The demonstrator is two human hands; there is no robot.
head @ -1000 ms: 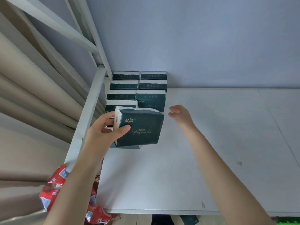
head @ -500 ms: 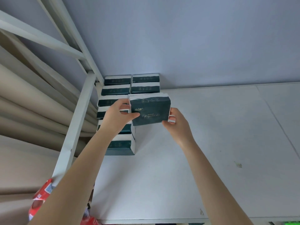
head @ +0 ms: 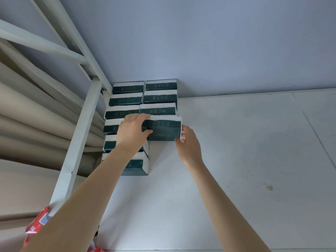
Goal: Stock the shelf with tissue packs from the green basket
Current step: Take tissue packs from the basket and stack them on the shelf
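Gripping fingers: on the left hand (head: 131, 135) the fingers (head: 139, 117) curl over the top back edge of the tissue pack (head: 163, 129), and the thumb presses its dark front face near the left end.
Right fingertips: on the right hand (head: 189, 144) the fingertips (head: 182, 136) pinch the pack's white right end; the thumb is hidden.
Pack in hand: it is upright and square to the rows, just in front of the third pack of the right column (head: 161, 98). Whether its base already rests on the shelf (head: 236, 160) I cannot tell.
Rows around it: the left column (head: 125, 100) runs six packs from the wall (head: 200, 42) toward the front; the right column has three.
Further out: a white frame post (head: 80, 142) stands left of the packs, with red packets (head: 36, 224) low at the left edge. The green basket is not in view.
Step in hand: seating the fourth pack of the right column, by my reading.
Next move calls for: pushing the pack snug against the one behind, level with its neighbour on the left. Both hands then let go without dragging it askew, and go back for another pack.
Change from earlier: a second ago the left hand alone held the pack out in front of the rows, broad face showing, with the right hand open beside it. Half a second ago both hands had it raised over the column. Now it sits lower, in its slot.
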